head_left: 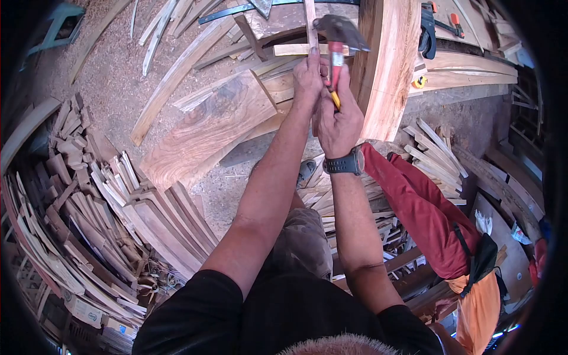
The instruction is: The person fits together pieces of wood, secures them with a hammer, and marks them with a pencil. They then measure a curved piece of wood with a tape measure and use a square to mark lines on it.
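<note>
My right hand [340, 127], with a watch on its wrist, is closed around the handle of a hammer [336, 56]. The hammer has a dark metal head, slightly blurred, and a red handle with a yellow part showing by my palm. Close beside it, my left hand [309, 77] grips a narrow wooden strip [310, 26] that runs away from me. Under the strip, a short pale wood piece [294, 50] lies crosswise. A thick timber beam [387, 65] stands just right of the hammer.
A broad grained plank [207, 127] lies to the left on sawdust-strewn ground. Stacked wood offcuts [89, 201] fill the lower left. At right are a yellow tape measure [419, 82], a clamp [428, 29] and another person in red trousers [408, 207], near my right arm.
</note>
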A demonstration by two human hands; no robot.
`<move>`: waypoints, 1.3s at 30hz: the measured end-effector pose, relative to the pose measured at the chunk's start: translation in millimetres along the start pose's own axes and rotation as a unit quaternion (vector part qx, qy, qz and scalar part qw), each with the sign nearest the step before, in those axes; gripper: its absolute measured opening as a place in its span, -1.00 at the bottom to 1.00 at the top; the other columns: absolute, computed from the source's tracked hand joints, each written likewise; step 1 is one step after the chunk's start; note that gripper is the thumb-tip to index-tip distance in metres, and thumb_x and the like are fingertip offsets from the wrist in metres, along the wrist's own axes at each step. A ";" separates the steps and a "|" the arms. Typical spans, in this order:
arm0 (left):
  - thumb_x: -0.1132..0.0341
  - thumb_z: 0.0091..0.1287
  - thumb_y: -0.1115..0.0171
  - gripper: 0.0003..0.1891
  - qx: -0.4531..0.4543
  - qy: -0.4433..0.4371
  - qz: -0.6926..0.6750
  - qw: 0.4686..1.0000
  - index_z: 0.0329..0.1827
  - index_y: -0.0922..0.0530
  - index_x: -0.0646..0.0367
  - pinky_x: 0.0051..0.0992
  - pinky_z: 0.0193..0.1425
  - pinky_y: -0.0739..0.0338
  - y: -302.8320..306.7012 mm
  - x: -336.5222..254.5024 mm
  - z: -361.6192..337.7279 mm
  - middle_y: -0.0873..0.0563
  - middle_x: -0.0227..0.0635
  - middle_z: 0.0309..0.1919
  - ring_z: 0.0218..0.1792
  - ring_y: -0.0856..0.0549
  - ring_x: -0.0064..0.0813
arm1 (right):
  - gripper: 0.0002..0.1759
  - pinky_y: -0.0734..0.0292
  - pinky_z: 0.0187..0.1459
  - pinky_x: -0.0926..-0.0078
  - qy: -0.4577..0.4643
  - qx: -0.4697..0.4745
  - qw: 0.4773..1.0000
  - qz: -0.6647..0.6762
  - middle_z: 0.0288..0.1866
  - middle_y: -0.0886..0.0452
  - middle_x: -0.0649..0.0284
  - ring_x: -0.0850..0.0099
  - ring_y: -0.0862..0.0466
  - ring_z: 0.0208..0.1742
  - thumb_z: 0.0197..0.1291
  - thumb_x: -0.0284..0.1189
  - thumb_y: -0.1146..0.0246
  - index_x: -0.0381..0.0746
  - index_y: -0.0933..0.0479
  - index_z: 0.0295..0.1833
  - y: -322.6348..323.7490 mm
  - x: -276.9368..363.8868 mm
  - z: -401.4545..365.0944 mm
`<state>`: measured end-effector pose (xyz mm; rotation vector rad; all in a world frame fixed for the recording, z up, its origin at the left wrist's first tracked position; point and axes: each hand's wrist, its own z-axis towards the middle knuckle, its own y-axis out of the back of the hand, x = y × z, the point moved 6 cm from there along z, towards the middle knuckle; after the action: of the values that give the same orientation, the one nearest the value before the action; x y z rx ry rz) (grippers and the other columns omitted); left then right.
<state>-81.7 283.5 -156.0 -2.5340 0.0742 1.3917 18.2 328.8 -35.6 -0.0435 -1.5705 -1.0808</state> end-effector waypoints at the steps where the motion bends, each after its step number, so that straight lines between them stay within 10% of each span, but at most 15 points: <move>1: -0.19 0.64 0.00 -0.33 -0.006 -0.038 0.021 0.999 -0.28 -0.70 0.31 -0.47 -0.41 -0.56 0.2 -4.2 2.1 -0.69 -0.32 -0.51 -0.51 -0.64 -0.53 | -0.33 -0.64 -0.14 0.18 -0.006 0.019 1.000 -0.021 -0.14 -0.74 -0.08 0.01 -0.78 -0.18 0.38 -0.48 -0.28 -0.14 -0.39 0.60 -1.6 0.4 1.4; 7: -0.17 0.64 -0.03 -0.39 0.011 -0.005 -0.037 0.999 -0.31 -0.66 0.23 -0.47 -0.53 -0.35 -5.2 -15.4 -6.8 -0.51 -0.46 -0.58 -0.59 -0.49 -0.60 | -0.39 -0.66 -0.08 0.35 -0.027 -0.016 0.996 0.085 -0.05 -0.76 -0.12 0.27 -0.81 -0.13 0.44 -0.48 -0.26 -0.27 -0.39 0.58 10.7 3.6 9.1; 13: -0.23 0.63 -0.02 -0.37 0.090 0.146 -0.130 0.977 -0.12 -0.64 0.28 -0.56 -0.57 -0.26 -3.8 -20.7 -40.2 -0.48 -0.49 -0.50 -0.60 -0.43 -0.65 | -0.26 -0.56 -0.29 0.56 -0.127 0.074 0.965 0.215 -0.24 -0.65 0.32 0.62 -0.62 -0.28 0.41 -0.62 -0.12 -0.23 -0.21 0.69 44.6 49.2 53.0; 18: -0.21 0.65 0.00 -0.37 0.136 0.218 -0.139 0.956 -0.02 -0.60 0.32 -0.57 -0.52 -0.28 9.6 -14.4 -86.2 -0.49 -0.49 -0.46 -0.56 -0.42 -0.64 | -0.27 -0.57 -0.22 0.24 -0.028 0.083 0.996 0.019 -0.29 -0.66 -0.11 0.22 -0.65 -0.38 0.25 -0.40 -0.18 -0.30 -0.38 0.57 34.5 50.1 131.3; 22: -0.17 0.64 -0.04 -0.42 0.137 0.273 -0.210 0.929 0.02 -0.57 0.30 -0.61 -0.52 -0.27 18.8 -2.0 -111.5 -0.46 -0.51 -0.46 -0.57 -0.37 -0.69 | -0.44 -0.61 -0.11 0.14 0.015 0.004 0.998 -0.063 -0.25 -0.67 0.02 0.03 -0.69 -0.25 0.23 -0.40 -0.24 -0.16 -0.58 0.38 -10.8 51.2 184.7; 23: -0.17 0.64 -0.04 -0.42 0.149 0.289 -0.204 0.923 0.02 -0.57 0.30 -0.61 -0.52 -0.27 21.2 2.5 -117.5 -0.46 -0.51 -0.46 -0.57 -0.37 -0.69 | -0.22 -0.62 -0.02 -0.09 0.003 0.048 0.998 -0.029 -0.14 -0.72 -0.17 -0.15 -0.74 -0.04 0.16 -0.51 -0.26 -0.18 -0.32 0.55 -20.3 48.4 186.9; 28: -0.13 0.67 0.02 -0.50 0.141 0.299 -0.164 0.929 -0.09 -0.61 0.15 -0.61 -0.51 -0.22 32.0 10.6 -135.7 -0.48 -0.55 -0.46 -0.57 -0.34 -0.71 | -0.23 -0.56 0.26 -0.07 -0.147 0.005 0.986 -0.075 0.23 -0.55 -0.21 -0.15 -0.63 0.26 0.23 -0.48 -0.32 -0.09 -0.30 0.57 -85.6 40.1 202.8; 35: -0.12 0.68 0.01 -0.57 0.144 0.321 -0.211 0.912 -0.06 -0.58 0.08 -0.65 -0.52 -0.20 34.2 13.3 -133.6 -0.53 -0.54 -0.46 -0.59 -0.36 -0.72 | -0.29 -0.51 0.36 -0.06 -0.116 0.042 0.990 -0.071 0.32 -0.45 -0.17 -0.12 -0.56 0.36 0.28 -0.38 -0.27 -0.12 -0.29 0.55 -100.4 29.7 201.4; 39: -0.13 0.67 0.01 -0.56 0.144 0.329 -0.261 0.896 -0.05 -0.58 0.07 -0.66 -0.53 -0.21 25.5 14.7 -128.8 -0.59 -0.52 -0.43 -0.60 -0.38 -0.72 | -0.34 -0.52 0.36 -0.02 -0.149 -0.095 0.892 -0.416 0.24 -0.50 -0.16 -0.11 -0.58 0.30 0.33 -0.41 -0.19 -0.31 -0.29 0.52 -62.8 65.5 183.7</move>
<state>28.3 228.9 -107.1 -2.3916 -0.2436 0.2742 -178.2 377.4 -3.2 0.3831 -1.7927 -1.9733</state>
